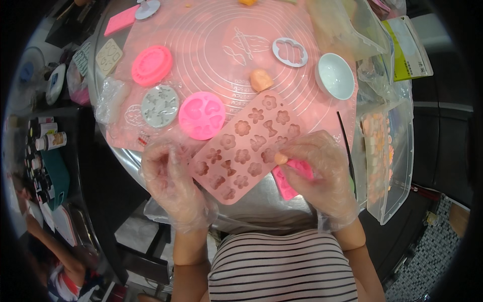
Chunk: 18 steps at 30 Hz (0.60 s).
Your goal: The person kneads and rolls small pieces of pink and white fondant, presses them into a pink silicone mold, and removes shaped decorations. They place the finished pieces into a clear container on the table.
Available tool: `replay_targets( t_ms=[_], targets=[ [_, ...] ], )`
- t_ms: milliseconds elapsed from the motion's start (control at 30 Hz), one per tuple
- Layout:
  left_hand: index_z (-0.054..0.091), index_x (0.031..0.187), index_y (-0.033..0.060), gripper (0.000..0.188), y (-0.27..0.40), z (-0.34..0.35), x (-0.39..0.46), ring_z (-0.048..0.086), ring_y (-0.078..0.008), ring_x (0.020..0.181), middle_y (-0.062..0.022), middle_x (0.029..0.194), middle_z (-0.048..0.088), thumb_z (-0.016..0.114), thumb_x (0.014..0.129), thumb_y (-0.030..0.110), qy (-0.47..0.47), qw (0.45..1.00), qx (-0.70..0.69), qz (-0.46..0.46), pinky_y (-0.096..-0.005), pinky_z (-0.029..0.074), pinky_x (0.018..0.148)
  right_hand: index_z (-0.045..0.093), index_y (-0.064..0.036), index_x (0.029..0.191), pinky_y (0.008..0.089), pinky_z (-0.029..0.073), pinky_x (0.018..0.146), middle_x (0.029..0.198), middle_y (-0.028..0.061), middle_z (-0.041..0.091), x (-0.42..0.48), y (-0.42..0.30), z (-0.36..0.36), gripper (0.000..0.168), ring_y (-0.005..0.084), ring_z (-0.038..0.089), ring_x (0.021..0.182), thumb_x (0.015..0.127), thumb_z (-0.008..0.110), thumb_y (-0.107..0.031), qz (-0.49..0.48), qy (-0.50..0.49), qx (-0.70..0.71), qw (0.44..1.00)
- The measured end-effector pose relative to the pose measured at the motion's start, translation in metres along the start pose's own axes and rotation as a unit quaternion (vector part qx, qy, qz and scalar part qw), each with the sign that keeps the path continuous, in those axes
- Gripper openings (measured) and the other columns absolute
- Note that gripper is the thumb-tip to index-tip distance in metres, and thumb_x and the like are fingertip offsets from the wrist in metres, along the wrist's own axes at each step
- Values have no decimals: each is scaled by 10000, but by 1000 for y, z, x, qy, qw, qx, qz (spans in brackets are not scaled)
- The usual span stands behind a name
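A pink silicone mold point(247, 145) with flower and bow cavities lies slanted in front of me. My right hand point(317, 170), in a clear plastic glove, pinches a small piece of orange dough point(280, 158) over the mold's right edge. Also gloved, my left hand point(173, 181) is at the mold's left corner with its fingers curled; whether it grips the corner is unclear. A larger orange lump point(261, 80) rests just beyond the mold. Partly under my right hand lies a bright pink mold point(288, 190). To the left is a round pink heart mold point(202, 115).
A white bowl point(335, 76), a cloud-shaped cutter point(290, 52) and a thin black tool point(345, 143) lie to the right. Beyond them stands a clear plastic bin point(402, 170) with small pieces inside. A wrapped grey mold point(160, 106) is at left. Another person's arm point(56, 245) shows far left.
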<state>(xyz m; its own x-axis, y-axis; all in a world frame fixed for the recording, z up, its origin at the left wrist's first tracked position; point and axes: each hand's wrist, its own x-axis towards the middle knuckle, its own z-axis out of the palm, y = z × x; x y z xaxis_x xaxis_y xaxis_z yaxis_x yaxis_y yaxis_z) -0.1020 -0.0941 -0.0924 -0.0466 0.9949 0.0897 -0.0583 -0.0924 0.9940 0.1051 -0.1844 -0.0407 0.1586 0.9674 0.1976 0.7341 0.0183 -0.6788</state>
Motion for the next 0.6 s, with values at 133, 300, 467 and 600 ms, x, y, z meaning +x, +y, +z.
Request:
replay_targets(
  t_ms=[133, 300, 467, 600],
  targets=[
    [554, 1069, 20, 80, 3, 3, -1, 516, -106, 970, -48, 1082, 548, 554, 996, -13, 12, 1000, -19, -13, -259, 441, 911, 713, -88, 957, 380, 507, 797, 945, 52, 729, 4, 1, -7, 285, 260, 669, 867, 707, 795, 22, 13, 21, -17, 1000],
    [559, 1071, 18, 86, -1, 1, 1, 510, -101, 954, -45, 1071, 547, 571, 988, -4, -1, 1000, -16, 21, -255, 437, 892, 716, -89, 933, 370, 500, 797, 937, 47, 736, 4, 3, -12, 259, 246, 671, 850, 715, 795, 25, 17, 29, -28, 999],
    [564, 1069, 17, 92, -1, 1, 1, 504, -97, 941, -44, 1057, 546, 575, 983, -12, -1, 1000, -25, 15, -256, 438, 877, 713, -92, 929, 374, 495, 818, 941, 47, 737, 3, -1, -10, 254, 252, 668, 873, 717, 795, 21, 22, 10, -8, 1000],
    [567, 1066, 15, 91, 0, 3, 2, 504, -98, 938, -46, 1054, 548, 579, 981, -13, 5, 1000, -26, 14, -256, 438, 876, 712, -88, 929, 382, 492, 825, 939, 51, 736, 1, -1, -8, 246, 258, 666, 882, 721, 796, 13, 15, 13, -33, 999]
  ],
)
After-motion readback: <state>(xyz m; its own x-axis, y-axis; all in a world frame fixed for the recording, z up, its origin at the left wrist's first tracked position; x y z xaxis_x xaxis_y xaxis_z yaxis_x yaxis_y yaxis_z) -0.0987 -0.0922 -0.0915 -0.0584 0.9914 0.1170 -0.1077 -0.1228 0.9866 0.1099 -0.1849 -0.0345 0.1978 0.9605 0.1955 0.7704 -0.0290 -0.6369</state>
